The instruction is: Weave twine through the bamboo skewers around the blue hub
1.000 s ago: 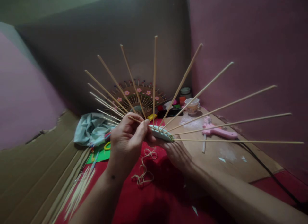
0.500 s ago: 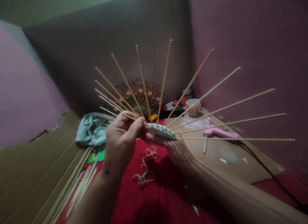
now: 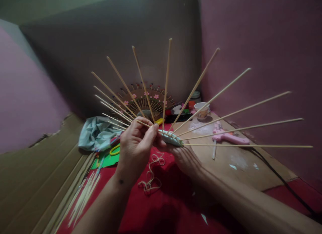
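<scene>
Thin wooden sticks (image 3: 167, 83) fan out all around a small pale blue disc (image 3: 171, 138), which is tilted and seen nearly edge-on. My right hand (image 3: 183, 157) supports the disc from below, its fingers mostly hidden behind it. At the disc's left edge, my left hand (image 3: 139, 140) is closed, thumb and forefinger pinched at a stick close to its base. Whether string is also in that pinch cannot be made out. Below the hands a loose tangle of thin twine (image 3: 151, 175) lies on the red cloth (image 3: 141, 210), its upper end running up toward them.
Right, a pink glue gun (image 3: 230, 137) with a black cable rests on a brown board (image 3: 241, 173), near a patterned cup (image 3: 201, 110). A decorated fan-shaped piece (image 3: 147, 95) stands behind. Left are crumpled cloth (image 3: 94, 133), yellow-handled scissors (image 3: 114, 150), loose sticks (image 3: 84, 200) and cardboard (image 3: 32, 187).
My left hand has shifted right along the disc's edge, uncovering the yellow scissor handle. The upper sticks have swung slightly left as the disc tilts; my right hand stays beneath it.
</scene>
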A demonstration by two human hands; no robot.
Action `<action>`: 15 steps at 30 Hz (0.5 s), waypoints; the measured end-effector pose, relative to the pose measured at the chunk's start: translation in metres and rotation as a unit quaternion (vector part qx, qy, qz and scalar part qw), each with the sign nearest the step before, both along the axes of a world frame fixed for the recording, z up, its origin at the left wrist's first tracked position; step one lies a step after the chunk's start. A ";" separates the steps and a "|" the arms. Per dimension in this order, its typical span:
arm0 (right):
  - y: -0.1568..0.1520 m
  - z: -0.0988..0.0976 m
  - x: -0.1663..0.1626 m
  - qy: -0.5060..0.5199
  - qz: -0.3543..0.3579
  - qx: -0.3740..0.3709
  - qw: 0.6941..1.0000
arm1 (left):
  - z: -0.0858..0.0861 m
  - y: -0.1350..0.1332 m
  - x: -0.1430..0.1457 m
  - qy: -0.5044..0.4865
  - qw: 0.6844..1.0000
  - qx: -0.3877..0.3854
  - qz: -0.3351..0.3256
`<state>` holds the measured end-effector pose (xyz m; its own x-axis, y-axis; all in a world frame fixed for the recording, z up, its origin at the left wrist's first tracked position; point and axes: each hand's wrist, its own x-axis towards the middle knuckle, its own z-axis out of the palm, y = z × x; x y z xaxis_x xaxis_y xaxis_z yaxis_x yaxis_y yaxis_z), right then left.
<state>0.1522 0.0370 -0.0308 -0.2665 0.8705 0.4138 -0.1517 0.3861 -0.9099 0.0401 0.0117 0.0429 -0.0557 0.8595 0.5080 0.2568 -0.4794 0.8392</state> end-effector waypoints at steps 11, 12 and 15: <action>0.005 -0.009 0.001 -0.034 -0.030 0.025 0.999 | 0.001 -0.001 -0.001 -0.014 1.000 0.011 -0.003; 0.005 -0.009 0.002 -0.041 -0.037 0.032 0.998 | 0.001 -0.002 0.000 -0.022 1.000 0.012 -0.004; 0.005 -0.012 0.003 -0.062 -0.058 0.055 0.995 | 0.001 -0.003 0.001 -0.036 0.999 0.014 -0.006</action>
